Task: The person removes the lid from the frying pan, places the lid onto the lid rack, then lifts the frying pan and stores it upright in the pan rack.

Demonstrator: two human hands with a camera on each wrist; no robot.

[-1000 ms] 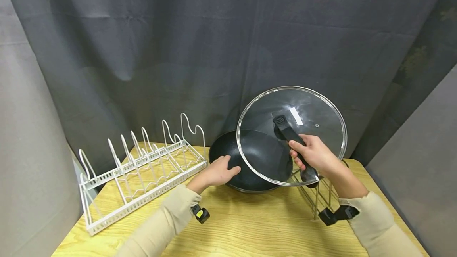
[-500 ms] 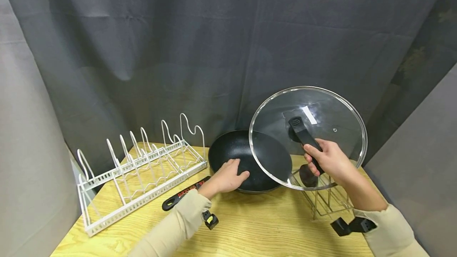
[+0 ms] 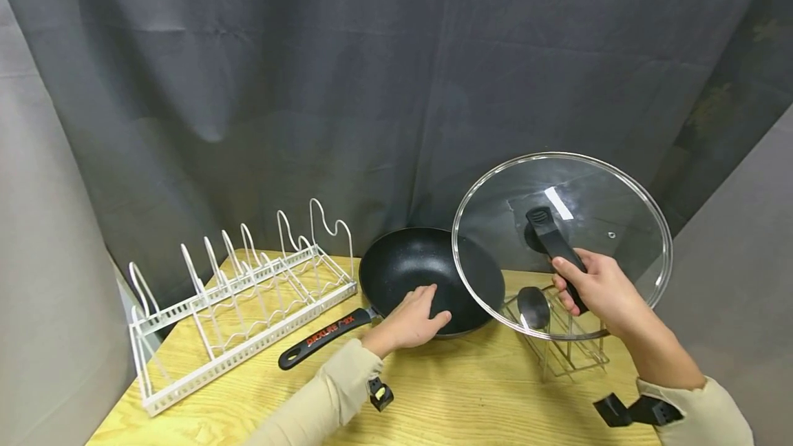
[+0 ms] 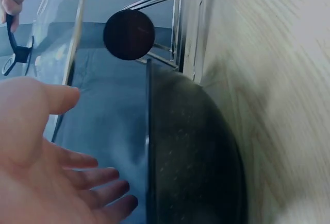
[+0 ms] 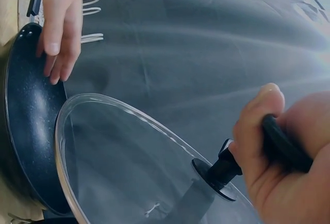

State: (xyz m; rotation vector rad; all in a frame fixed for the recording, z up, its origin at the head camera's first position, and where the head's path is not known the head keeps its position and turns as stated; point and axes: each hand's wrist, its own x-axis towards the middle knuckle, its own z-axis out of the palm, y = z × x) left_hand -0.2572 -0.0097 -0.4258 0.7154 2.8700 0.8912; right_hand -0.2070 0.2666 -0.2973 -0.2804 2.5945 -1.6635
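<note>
**Glass lid (image 3: 585, 222) drifts right, black pan (image 3: 427, 260) comes into the open!**

And there it goes: over the last second the lid has travelled rightward, baring more of the bowl. The right hand (image 3: 597, 288) has its fingers curled firmly round the lid's black handle (image 3: 553, 239), holding it tilted in the air, off the pan. That leaves, I'd judge, the lifting-off done but the lid not yet set down.

Over on the other side, the left hand (image 3: 411, 319) has shifted right too, now above the bowl, fingers extended, thumb apart, gripping nothing. That shift uncovers the pan handle (image 3: 325, 337) (red lettering and all), so it looks free to take.

The pan itself hasn't budged, sitting on the worktop (image 3: 483, 398) between the white rack (image 3: 248, 349) and the gold wire rack (image 3: 545, 362), where a dark rounded thing (image 3: 533, 308) shows through the glass; what it is, I can't tell.
</note>
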